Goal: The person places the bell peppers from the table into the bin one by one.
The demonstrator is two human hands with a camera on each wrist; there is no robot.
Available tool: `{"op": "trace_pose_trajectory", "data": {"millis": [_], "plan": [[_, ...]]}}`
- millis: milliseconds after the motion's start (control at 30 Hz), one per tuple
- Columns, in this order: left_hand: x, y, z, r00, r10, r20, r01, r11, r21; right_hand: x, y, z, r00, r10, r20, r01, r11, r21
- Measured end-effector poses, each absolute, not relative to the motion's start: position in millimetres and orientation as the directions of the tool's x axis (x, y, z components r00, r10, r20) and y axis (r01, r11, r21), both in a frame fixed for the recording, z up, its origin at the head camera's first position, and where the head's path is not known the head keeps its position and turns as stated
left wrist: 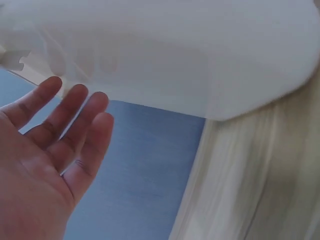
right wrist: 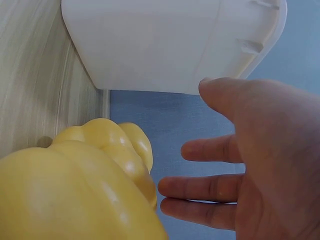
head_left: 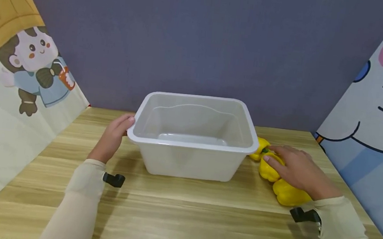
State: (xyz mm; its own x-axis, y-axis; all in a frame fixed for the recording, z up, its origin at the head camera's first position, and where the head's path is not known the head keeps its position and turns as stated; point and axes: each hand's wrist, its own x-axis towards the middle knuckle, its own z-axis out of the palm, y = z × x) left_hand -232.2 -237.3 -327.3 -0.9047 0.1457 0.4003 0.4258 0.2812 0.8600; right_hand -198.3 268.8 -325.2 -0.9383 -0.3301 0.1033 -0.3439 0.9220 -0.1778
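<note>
A white plastic bin (head_left: 187,162) stands on the wood-grain table (head_left: 173,222), before a slate-blue wall (head_left: 200,38) and between cartoon-printed side panels (head_left: 33,60). The left hand (head_left: 113,134) touches its rim, fingers loose. Rightward lie yellow bell peppers (head_left: 269,172) — the right hand (head_left: 296,167) above them, ungripping, fingers outstretched.

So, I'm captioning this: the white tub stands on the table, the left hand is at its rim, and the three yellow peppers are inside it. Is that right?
Not quite: the peppers aren't inside the tub; the head view shows them on the table to its right. The rest holds: tub on the table, left hand at its rim.
</note>
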Motion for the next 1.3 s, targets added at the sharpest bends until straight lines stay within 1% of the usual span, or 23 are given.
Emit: {"op": "trace_pose_trajectory", "data": {"millis": [333, 600, 767, 1067, 1200, 1300], "plan": [[-238.6, -232.7, -324.4, -0.932, 0.125, 0.340, 0.361, 0.238, 0.902, -197.6, 268.9, -323.9, -0.930, -0.350, 0.117, -0.366, 0.910, -0.192], [-238.0, -232.8, -327.6, -0.940, 0.115, 0.321, 0.340, 0.238, 0.910, -196.1, 267.1, -325.9, -0.943, -0.320, 0.092, -0.332, 0.923, -0.194], [-238.7, -229.8, -329.0, -0.932, 0.098, 0.348, 0.361, 0.206, 0.910, -197.0, 268.7, -326.6, -0.931, -0.344, 0.121, -0.361, 0.914, -0.184], [-242.1, -222.9, -330.1, -0.902, 0.032, 0.430, 0.430, 0.154, 0.890, -195.5, 269.1, -324.4, -0.929, -0.348, 0.123, -0.366, 0.915, -0.171], [-243.7, -222.2, -330.0, -0.889, 0.006, 0.458, 0.455, 0.131, 0.881, -197.0, 268.2, -322.2, -0.938, -0.328, 0.115, -0.344, 0.923, -0.173], [-243.8, -221.4, -329.7, -0.882, 0.011, 0.471, 0.470, 0.103, 0.877, -196.6, 269.0, -321.4, -0.944, -0.314, 0.100, -0.328, 0.926, -0.186]]}}
